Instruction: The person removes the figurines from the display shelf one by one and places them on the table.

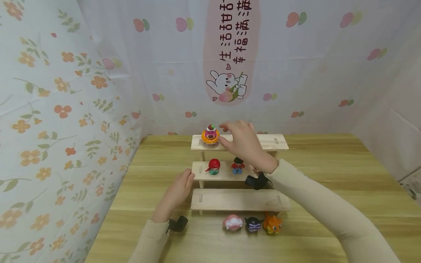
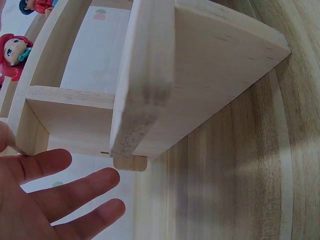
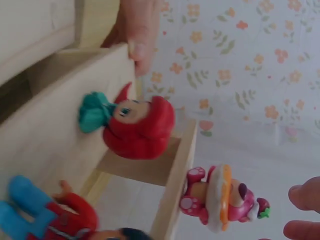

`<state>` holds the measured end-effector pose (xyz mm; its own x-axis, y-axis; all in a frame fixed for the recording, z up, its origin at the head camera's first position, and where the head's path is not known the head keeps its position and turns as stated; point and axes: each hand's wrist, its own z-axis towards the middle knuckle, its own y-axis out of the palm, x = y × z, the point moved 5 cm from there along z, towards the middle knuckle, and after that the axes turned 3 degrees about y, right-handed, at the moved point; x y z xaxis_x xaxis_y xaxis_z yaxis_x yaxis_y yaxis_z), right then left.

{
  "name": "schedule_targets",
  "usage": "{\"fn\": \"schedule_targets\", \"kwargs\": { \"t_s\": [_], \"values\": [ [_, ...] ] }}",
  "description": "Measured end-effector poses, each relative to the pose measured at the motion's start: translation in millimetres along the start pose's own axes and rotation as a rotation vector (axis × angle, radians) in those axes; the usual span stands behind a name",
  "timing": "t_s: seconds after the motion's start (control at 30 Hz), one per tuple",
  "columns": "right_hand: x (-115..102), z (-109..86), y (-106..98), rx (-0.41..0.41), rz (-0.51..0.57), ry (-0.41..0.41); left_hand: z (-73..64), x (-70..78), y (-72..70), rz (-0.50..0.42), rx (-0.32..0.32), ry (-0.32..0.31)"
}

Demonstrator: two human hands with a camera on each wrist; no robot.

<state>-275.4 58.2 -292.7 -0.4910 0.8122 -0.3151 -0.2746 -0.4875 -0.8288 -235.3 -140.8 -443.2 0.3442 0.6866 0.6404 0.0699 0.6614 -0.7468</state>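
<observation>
A bear figure [image 1: 210,136] with an orange ring and a strawberry on its head stands on the top tier of a stepped wooden display rack [image 1: 240,201], near its left end. Beside it is my right hand [image 1: 245,140], thumb and fingers spread apart with nothing between them; a gap shows in the right wrist view. My left hand [image 1: 177,190] pinches the left end of the middle tier between thumb and forefinger, its other fingers [image 2: 82,192] extended beneath. On that middle tier stand a red-haired mermaid figure [image 1: 213,166] and a dark-haired figure in red and blue [image 1: 238,166].
On the table before the rack sit a pink-and-white figure [image 1: 232,223], a black figure with a purple bow [image 1: 253,224] and an orange figure [image 1: 272,223]. Behind the rack hangs a printed cloth [image 1: 164,54]; a floral cloth [image 1: 59,128] lines the left side.
</observation>
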Motion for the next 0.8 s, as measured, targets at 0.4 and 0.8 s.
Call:
{"fn": "schedule_targets", "kwargs": {
  "t_s": [0.4, 0.8],
  "values": [
    [0.8, 23.0, 8.5, -0.048, -0.032, 0.030, -0.3, 0.0, 0.3, 0.021, -0.013, -0.006],
    [-6.5, 31.7, 15.9, -0.060, -0.069, 0.026, 0.0, 1.6, 0.1, 0.011, -0.001, 0.004]
  ]
}}
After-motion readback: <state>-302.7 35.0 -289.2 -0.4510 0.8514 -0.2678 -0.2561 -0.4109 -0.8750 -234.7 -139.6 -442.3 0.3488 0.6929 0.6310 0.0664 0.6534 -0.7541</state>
